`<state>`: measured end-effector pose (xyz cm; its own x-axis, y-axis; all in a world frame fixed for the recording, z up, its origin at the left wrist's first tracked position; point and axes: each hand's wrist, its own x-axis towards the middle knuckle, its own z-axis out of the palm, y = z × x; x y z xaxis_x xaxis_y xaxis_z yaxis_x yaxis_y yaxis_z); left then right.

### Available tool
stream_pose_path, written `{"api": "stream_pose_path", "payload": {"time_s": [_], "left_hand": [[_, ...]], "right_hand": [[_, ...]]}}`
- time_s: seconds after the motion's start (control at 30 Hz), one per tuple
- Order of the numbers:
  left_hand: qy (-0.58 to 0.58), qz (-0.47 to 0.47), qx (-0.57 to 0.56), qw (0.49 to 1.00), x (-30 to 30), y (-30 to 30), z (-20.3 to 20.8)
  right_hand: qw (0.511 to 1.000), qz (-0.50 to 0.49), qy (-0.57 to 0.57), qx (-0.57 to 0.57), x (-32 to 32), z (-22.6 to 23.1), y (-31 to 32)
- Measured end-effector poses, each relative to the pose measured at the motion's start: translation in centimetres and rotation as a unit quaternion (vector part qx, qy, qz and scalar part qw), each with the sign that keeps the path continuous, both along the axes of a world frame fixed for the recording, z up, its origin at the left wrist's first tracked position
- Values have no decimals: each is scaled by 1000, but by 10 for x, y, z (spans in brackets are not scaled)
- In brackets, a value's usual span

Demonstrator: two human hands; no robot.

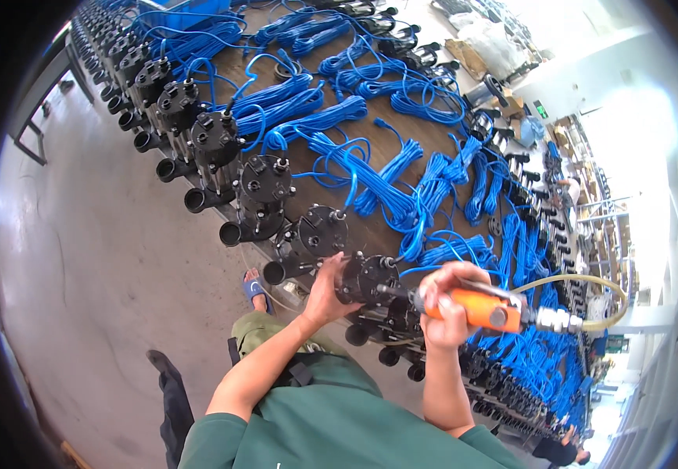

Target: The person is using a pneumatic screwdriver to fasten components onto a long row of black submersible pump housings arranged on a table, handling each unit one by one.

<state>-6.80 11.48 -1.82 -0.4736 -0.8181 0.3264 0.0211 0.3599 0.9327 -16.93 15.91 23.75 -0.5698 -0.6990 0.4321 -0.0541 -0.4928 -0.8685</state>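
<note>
My left hand is closed around the side of a black pump with a round, studded top cap, at the table's near edge. In my right hand is an orange air screwdriver, held sideways with its bit pointing left at the edge of that cap. Whether the bit touches a screw I cannot make out. A yellowish air hose loops from the tool's back end. Just beyond my left hand stands another black pump of the same kind, its side outlet facing me.
A long row of similar pumps lines the brown table's near edge. Bundled blue cables cover much of the tabletop. More pumps stand along the far edge. A blue bin sits at the far left end. Another person is at lower right.
</note>
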Motion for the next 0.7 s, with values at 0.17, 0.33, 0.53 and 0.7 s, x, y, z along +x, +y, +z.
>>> {"api": "stream_pose_path", "payload": {"time_s": [0.17,0.33,0.53,0.7], "left_hand": [[5,-3,-23,1000,-6,3,-3],[11,-7,-13,1000,-9,4,-5],[38,6,-50,998,-7,4,-9],[19,13,-18,1000,-5,8,-15]], "right_hand": [[996,-3,-20,83,-17,-30,48],[996,40,-26,70,-23,-69,44],[988,48,61,131,-11,-53,37],[990,91,34,102,17,-48,5]]}}
